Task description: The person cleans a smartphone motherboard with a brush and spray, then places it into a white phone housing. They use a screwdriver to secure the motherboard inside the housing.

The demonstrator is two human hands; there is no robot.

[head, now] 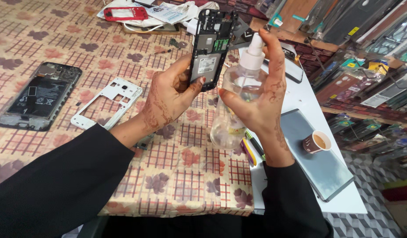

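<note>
My left hand point(170, 94) holds an opened black phone body point(211, 46) upright, its inner side with green contacts facing me. My right hand point(260, 94) grips a clear plastic spray bottle point(232, 103) with a white pump nozzle point(255, 46); my index finger rests on top of the nozzle, which points toward the phone. Bottle and phone are close together, a few centimetres apart, above the patterned tablecloth point(181, 172).
On the cloth lie an opened dark phone point(38, 97), a white phone frame point(107, 103) and a red phone shell point(125, 13) by some papers. To the right, a white table point(340, 200) carries a grey slab point(318, 169), a small paper cup point(316, 142) and pens point(252, 147). Racks of packaged covers fill the right.
</note>
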